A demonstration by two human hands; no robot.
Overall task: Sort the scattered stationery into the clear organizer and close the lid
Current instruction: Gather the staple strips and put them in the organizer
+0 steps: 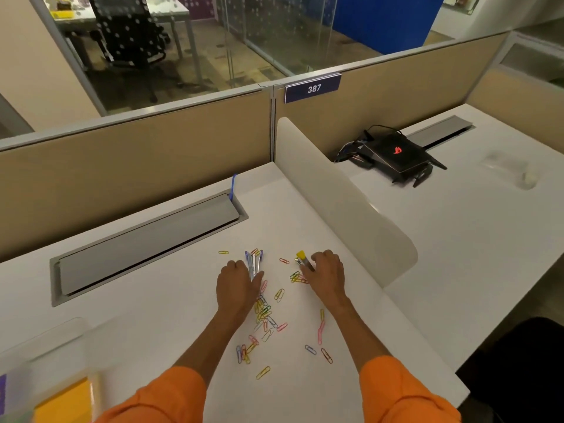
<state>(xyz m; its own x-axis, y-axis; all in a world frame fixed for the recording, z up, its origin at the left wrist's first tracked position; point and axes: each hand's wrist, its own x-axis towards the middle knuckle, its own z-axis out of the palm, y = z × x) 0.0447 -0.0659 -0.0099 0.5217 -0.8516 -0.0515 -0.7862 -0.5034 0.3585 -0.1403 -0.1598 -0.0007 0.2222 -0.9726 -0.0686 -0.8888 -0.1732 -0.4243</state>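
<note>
Several coloured paper clips (266,315) lie scattered on the white desk (171,300) between my forearms. My left hand (238,285) has its fingers curled around a bundle of slim blue and silver refill tubes (254,260) that points away from me. My right hand (326,274) grips a small clear tube with a yellow cap (302,258). A small heap of clips (297,277) lies just left of my right hand. The clear organizer (45,370) is at the bottom left, lid open, with orange and purple items inside.
A grey cable tray flap (146,239) is set into the desk behind my hands. A curved white divider (341,203) rises on the right. Beyond it a black router (393,154) with cables sits on the neighbouring desk. Tan partition walls stand at the back.
</note>
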